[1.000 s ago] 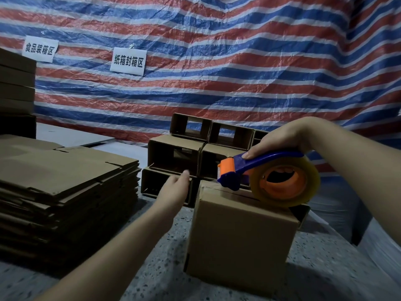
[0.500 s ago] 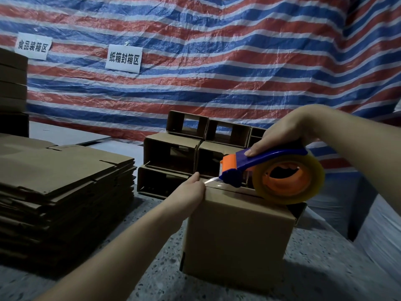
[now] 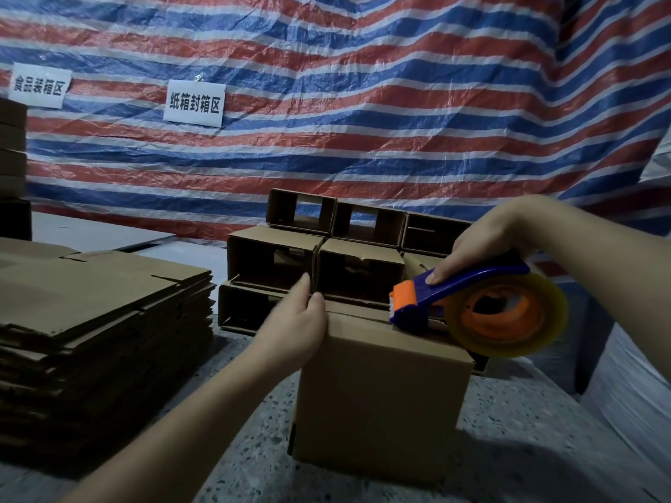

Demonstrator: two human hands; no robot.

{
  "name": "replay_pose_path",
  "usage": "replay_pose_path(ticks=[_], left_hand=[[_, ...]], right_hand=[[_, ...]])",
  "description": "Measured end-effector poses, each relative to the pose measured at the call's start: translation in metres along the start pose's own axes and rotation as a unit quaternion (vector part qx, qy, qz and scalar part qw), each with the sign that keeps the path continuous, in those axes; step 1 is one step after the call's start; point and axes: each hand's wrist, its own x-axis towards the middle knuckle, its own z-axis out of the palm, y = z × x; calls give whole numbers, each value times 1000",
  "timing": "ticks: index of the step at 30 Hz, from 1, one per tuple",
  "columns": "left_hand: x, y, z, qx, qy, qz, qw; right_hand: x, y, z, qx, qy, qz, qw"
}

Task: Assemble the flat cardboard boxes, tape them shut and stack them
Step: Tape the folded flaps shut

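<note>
A closed brown cardboard box [image 3: 381, 390] stands on the grey speckled floor [image 3: 526, 448], near the middle of the view. The left hand [image 3: 294, 328] rests on the box's upper left corner, thumb over the top edge and fingers laid down the far side, gripping that corner. The right hand [image 3: 483, 248] curls round the blue handle of a blue and orange plastic tape dispenser [image 3: 435, 303], whose orange front end sits low on the box's top by the flap seam. The roll of clear yellowish tape [image 3: 508, 315] on its orange hub hangs over the box's right top edge.

Just behind the box is a stack of opened brown cardboard boxes lying on their sides [image 3: 312, 263], three rows high, their open ends facing the camera. To the left, on the floor, lies a thick pile of flat brown cardboard blanks [image 3: 94, 321]. A red, white and blue striped tarpaulin [image 3: 363, 103] hangs behind everything, with two white paper signs [image 3: 194, 103] bearing black characters fixed to it.
</note>
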Motion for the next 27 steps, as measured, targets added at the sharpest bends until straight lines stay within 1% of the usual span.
replay_pose_path(ticks=[1, 2, 3, 4, 6, 7, 8, 10, 13, 15, 21, 27], left_hand=[[-3, 5, -2, 85, 37, 57, 994], [-6, 11, -3, 172, 58, 117, 976], [-9, 17, -1, 239, 53, 167, 955], [-12, 23, 2, 291, 22, 199, 936], [-19, 29, 11, 372, -54, 215, 901], [-21, 28, 16, 406, -76, 214, 885], [-22, 27, 19, 433, -80, 216, 871], [-22, 24, 19, 456, -61, 229, 858], [-23, 20, 16, 453, -50, 251, 854], [-24, 20, 15, 447, -50, 257, 855], [-24, 20, 15, 443, -64, 243, 861], [-20, 33, 21, 488, -60, 226, 841]], right_hand=[[0, 0, 0, -2, 2, 1, 1000], [0, -1, 0, -4, 3, 2, 1000], [1, -1, 0, -6, 2, 2, 1000], [1, -1, 0, -4, 1, 3, 1000], [2, -1, 0, 2, 0, 4, 1000], [1, 0, 0, 4, -1, 4, 1000], [1, 0, 0, 6, -2, 3, 1000], [0, 4, 0, 16, 0, -2, 1000], [-1, 16, -4, 41, 10, -4, 999], [-5, 28, -10, 36, 11, 2, 999], [-5, 56, -9, 13, 5, 39, 999], [1, 61, 7, 36, 26, 41, 998]])
